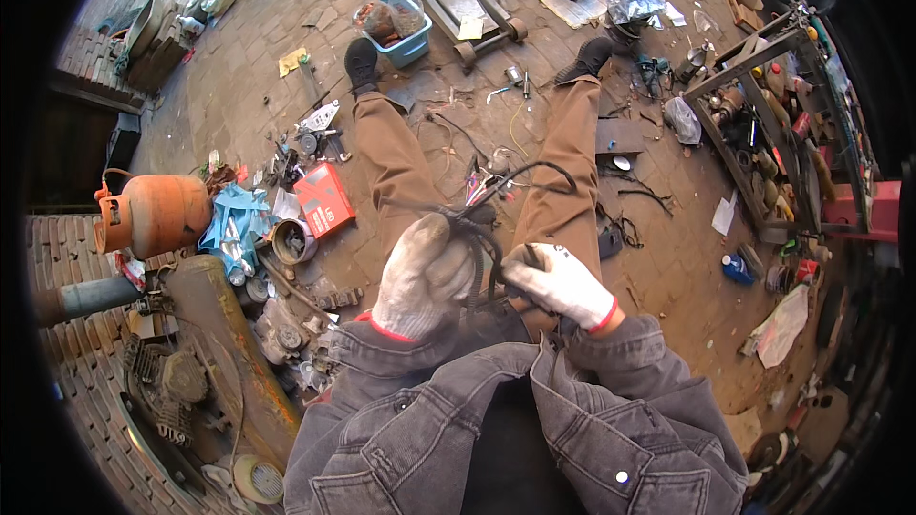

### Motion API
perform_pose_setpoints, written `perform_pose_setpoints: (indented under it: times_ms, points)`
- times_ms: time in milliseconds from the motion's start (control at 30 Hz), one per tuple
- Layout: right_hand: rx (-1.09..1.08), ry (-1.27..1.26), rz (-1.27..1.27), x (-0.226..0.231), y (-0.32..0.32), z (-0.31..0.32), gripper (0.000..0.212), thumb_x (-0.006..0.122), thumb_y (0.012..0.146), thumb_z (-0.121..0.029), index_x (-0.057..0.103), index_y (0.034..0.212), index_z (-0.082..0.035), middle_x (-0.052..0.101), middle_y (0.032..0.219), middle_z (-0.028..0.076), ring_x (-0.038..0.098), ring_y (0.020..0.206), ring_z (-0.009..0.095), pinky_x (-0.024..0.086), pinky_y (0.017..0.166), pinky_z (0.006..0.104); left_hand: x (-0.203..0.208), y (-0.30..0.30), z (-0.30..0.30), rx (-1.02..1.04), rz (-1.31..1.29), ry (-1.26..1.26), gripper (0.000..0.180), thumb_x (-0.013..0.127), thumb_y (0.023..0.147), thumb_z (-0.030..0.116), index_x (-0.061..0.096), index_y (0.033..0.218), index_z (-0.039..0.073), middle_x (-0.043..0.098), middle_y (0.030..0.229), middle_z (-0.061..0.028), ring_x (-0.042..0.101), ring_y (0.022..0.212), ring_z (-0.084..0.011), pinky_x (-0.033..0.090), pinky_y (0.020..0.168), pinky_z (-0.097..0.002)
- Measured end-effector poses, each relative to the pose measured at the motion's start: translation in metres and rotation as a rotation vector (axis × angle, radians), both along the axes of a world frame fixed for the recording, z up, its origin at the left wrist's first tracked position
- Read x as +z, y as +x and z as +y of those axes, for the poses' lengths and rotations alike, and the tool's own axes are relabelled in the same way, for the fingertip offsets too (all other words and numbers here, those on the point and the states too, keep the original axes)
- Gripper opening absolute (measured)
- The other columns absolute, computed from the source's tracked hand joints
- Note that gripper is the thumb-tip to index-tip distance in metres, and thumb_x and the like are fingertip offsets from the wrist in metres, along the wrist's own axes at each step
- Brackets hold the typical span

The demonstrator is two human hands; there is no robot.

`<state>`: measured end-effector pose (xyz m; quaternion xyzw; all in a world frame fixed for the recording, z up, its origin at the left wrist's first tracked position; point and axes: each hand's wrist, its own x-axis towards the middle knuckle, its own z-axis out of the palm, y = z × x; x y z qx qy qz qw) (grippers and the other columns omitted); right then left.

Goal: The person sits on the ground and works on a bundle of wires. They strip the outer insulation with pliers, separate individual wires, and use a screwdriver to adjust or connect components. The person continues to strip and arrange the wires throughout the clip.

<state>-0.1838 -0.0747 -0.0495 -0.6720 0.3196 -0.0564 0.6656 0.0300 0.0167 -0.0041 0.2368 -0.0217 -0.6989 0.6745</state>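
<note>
A black wiring harness (489,246) hangs in loops between my two hands, above my lap. My left hand (426,272), in a white knit glove with a red cuff, is closed around the bundled cables. Loose coloured wire ends (474,188) stick out beyond it, and one sheathed cable curves over my right thigh. My right hand (553,283), gloved the same way, has its fingers pinched on a dark length of the harness at the right of the loops. The exact spot under those fingers is partly hidden.
An orange gas cylinder (162,215), a red box (324,200) and metal parts lie to my left. Ahead stand a blue basin (405,33) and a floor jack (458,0). A cluttered metal rack (763,124) is on the right, beyond a dark box (620,136).
</note>
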Motion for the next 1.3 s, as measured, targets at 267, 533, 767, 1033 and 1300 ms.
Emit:
perform_pose_setpoints:
  times_ms: [267,533,767,1033,1300]
  points:
    - [-0.245,-0.145,0.033,-0.02,0.003,-0.037,0.03,0.066,0.097,-0.026,0.072,0.112,-0.001,0.073,0.094,0.005,0.061,0.073,0.01,0.05,0.069,0.0265,0.004,0.01,0.006,-0.042,-0.134,-0.016,0.035,0.056,0.104,0.039,0.046,0.098,0.006,0.035,0.056,0.0064,0.035,0.047,-0.0094,0.031,0.048,-0.0268]
    - [-0.184,0.854,-0.27,0.029,0.043,-0.018,0.028,0.067,0.099,-0.028,0.066,0.114,-0.005,0.064,0.08,-0.002,0.044,0.053,0.003,0.035,0.047,0.0202,-0.004,0.026,0.011,-0.011,-0.071,-0.105,0.034,0.06,0.103,0.037,0.048,0.079,0.016,0.043,0.061,0.0031,0.043,0.052,-0.0126,0.035,0.048,-0.0272]
    - [-0.403,1.378,-0.207,0.032,0.053,0.002,0.023,0.063,0.102,-0.032,0.061,0.104,-0.008,0.053,0.069,-0.005,0.036,0.047,0.003,0.027,0.043,0.0204,-0.012,0.02,0.009,0.057,-0.15,-0.077,0.033,0.057,0.103,0.043,0.046,0.102,0.011,0.037,0.058,0.0058,0.037,0.048,-0.0107,0.03,0.046,-0.0279]
    - [-0.21,0.808,-0.283,0.051,0.057,0.004,0.027,0.069,0.097,-0.031,0.064,0.108,-0.008,0.05,0.065,-0.005,0.038,0.047,0.003,0.026,0.043,0.0204,0.004,0.015,0.003,0.046,-0.249,0.027,0.033,0.064,0.1,0.04,0.062,0.099,0.007,0.049,0.063,0.0026,0.044,0.051,-0.0098,0.035,0.048,-0.0271]
    - [-0.099,0.553,-0.371,0.048,0.057,-0.006,0.028,0.074,0.092,-0.028,0.066,0.107,-0.006,0.062,0.076,-0.003,0.044,0.053,0.001,0.031,0.046,0.0195,0.013,0.014,0.003,-0.04,-0.222,0.059,0.048,0.064,0.1,0.04,0.061,0.123,-0.002,0.05,0.063,0.0044,0.046,0.054,-0.0077,0.039,0.052,-0.0254]
